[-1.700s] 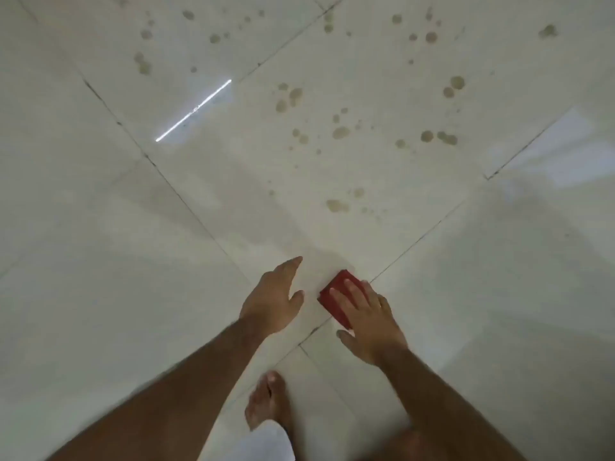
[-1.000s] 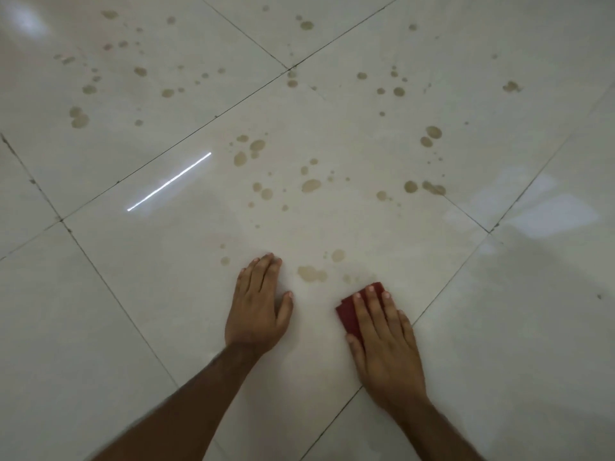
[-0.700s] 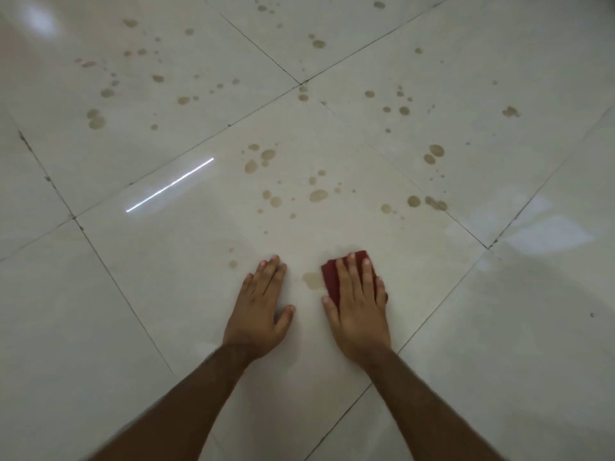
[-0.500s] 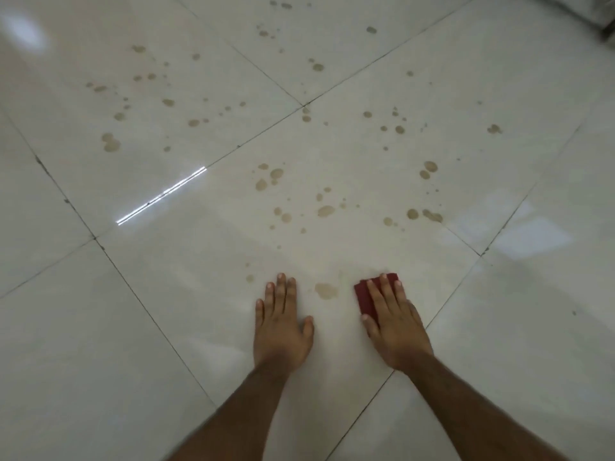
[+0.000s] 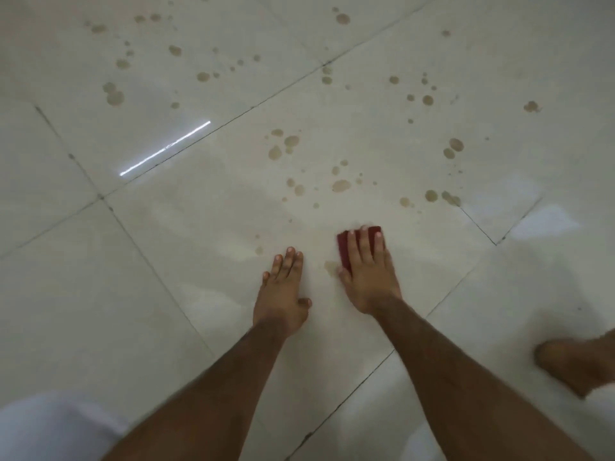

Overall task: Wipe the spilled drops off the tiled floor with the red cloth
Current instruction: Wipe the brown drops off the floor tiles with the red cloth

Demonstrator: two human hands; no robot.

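The red cloth (image 5: 346,249) lies flat on the tiled floor (image 5: 173,294), pressed under the right hand (image 5: 367,274) with straight fingers spread over it. Just left of the cloth, the left hand (image 5: 284,294) rests flat, fingers together. Brown drops (image 5: 341,185) dot the tiles beyond the cloth.

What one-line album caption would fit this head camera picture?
Right hand presses a red cloth flat on the tiled floor beside the braced left hand, brown drops ahead.
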